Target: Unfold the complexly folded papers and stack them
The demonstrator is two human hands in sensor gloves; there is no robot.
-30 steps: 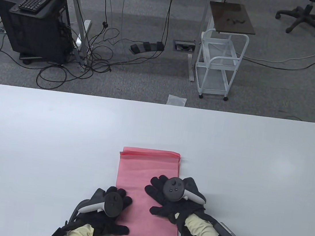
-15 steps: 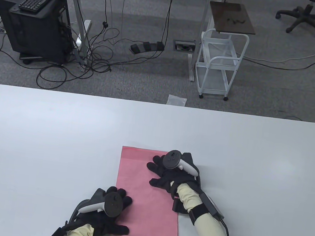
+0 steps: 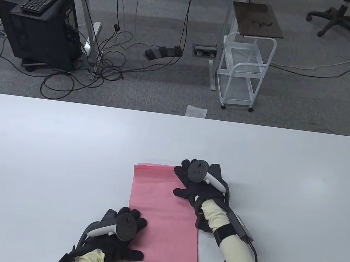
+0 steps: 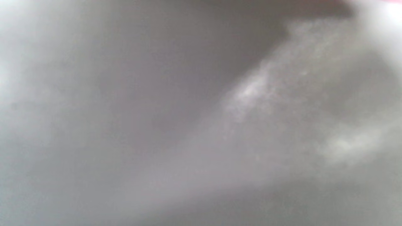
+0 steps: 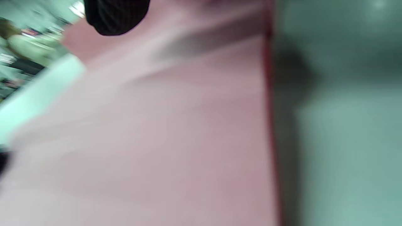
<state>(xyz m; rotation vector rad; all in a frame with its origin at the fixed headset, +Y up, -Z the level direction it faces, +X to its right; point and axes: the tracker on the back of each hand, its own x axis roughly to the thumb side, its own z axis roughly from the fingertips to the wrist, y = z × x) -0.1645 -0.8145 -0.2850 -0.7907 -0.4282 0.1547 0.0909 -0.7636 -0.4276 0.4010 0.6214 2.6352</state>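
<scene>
Your right hand point(image 3: 198, 185) lies flat, fingers spread, on the far right corner of the pink paper point(image 3: 157, 212). Your left hand point(image 3: 120, 231), fingers also spread open, presses the near left corner. The sheet sits between and under both palms on the white table point(image 3: 46, 152). To smooth it well, keep the left palm anchoring and sweep the right outward along the far edge, where a second layer peeks out. The paper's long axis runs directly away from you, short edges nearest and farthest.

Even bright overhead view, wrist views blurred (left featureless grey)
</scene>
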